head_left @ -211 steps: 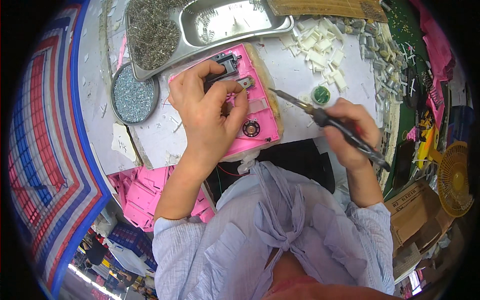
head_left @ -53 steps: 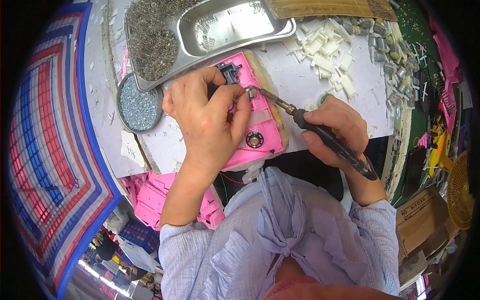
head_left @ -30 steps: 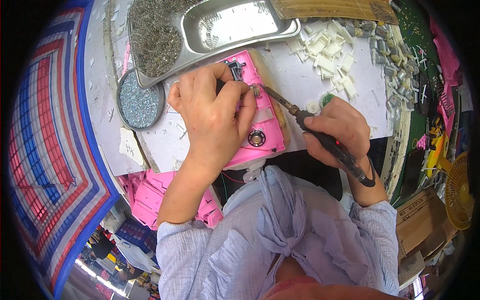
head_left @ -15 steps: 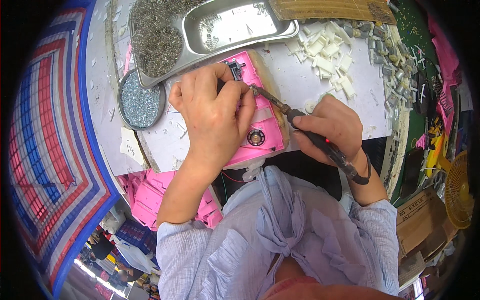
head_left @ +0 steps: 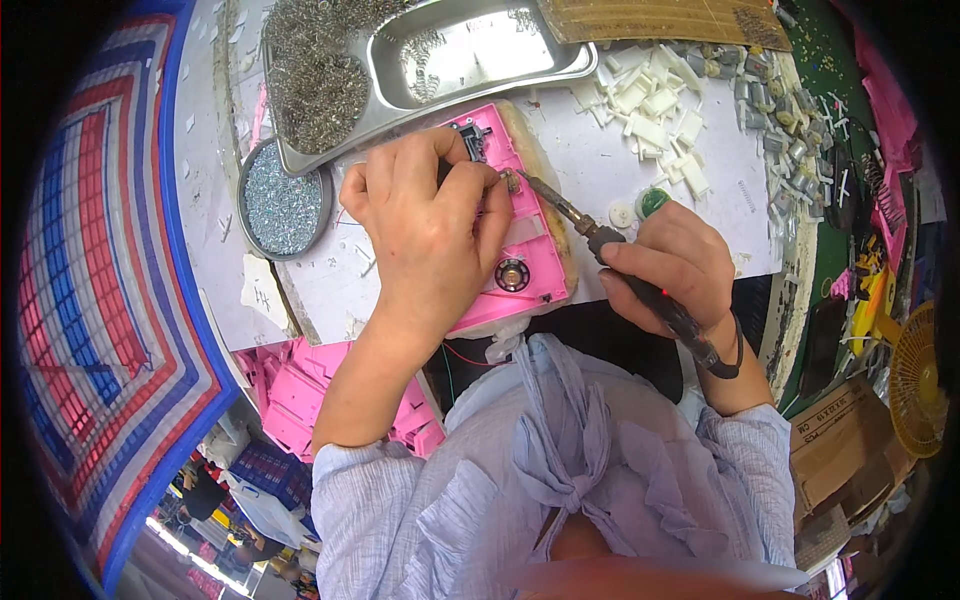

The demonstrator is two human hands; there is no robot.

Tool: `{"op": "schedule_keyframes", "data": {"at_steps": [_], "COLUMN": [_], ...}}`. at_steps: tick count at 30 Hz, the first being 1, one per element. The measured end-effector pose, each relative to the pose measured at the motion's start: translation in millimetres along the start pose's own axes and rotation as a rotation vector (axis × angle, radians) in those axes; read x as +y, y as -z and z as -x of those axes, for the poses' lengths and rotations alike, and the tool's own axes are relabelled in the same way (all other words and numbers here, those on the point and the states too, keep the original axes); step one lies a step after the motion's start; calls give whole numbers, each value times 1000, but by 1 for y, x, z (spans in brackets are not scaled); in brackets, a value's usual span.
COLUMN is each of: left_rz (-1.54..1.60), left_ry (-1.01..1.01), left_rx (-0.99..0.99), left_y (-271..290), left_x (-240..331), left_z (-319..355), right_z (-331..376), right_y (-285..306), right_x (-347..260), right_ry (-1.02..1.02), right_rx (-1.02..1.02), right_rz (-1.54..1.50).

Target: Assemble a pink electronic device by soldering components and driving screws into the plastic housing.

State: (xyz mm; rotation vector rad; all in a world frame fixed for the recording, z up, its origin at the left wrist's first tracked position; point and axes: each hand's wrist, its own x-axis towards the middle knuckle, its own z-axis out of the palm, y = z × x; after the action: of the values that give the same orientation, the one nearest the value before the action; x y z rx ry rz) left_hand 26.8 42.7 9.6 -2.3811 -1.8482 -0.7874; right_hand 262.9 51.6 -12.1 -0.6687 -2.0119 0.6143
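Observation:
In front of me lies a pink plastic housing (head_left: 543,258) on a pale padded block (head_left: 556,215). Set into it are a small round speaker (head_left: 512,274) and a dark mechanism (head_left: 472,140). My left hand (head_left: 425,215) reaches over the housing with its fingers pinched together at a small metal part; what they hold is mostly hidden. My right hand (head_left: 685,262) grips a soldering iron (head_left: 655,300) by its black handle. The iron's tip points left, just right of the left fingertips and slightly apart from the small part.
Springs (head_left: 315,90) heap beside a metal tray (head_left: 465,55). A round dish of screws (head_left: 285,205) stands left. White plastic parts (head_left: 655,100) and small motors (head_left: 790,130) lie at the right. A green-topped round item (head_left: 652,202) sits near my right hand. Pink housings (head_left: 300,395) are piled lower left.
The soldering iron and my right hand have drawn back slightly to the right, away from the left fingertips. The green-topped item shows more now. My left hand has hardly moved.

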Motion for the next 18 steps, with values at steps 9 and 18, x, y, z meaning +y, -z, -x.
{"op": "schedule_keyframes", "data": {"at_steps": [9, 18], "left_rz": [156, -16], "left_ry": [44, 87], "left_rx": [48, -280], "left_y": [25, 71], "left_x": [-16, -53], "left_z": [9, 49], "right_z": [-2, -13], "right_y": [10, 10], "right_x": [1, 0], "right_ry": [-11, 6], "right_rx": [27, 40], "right_rz": [13, -19]}}
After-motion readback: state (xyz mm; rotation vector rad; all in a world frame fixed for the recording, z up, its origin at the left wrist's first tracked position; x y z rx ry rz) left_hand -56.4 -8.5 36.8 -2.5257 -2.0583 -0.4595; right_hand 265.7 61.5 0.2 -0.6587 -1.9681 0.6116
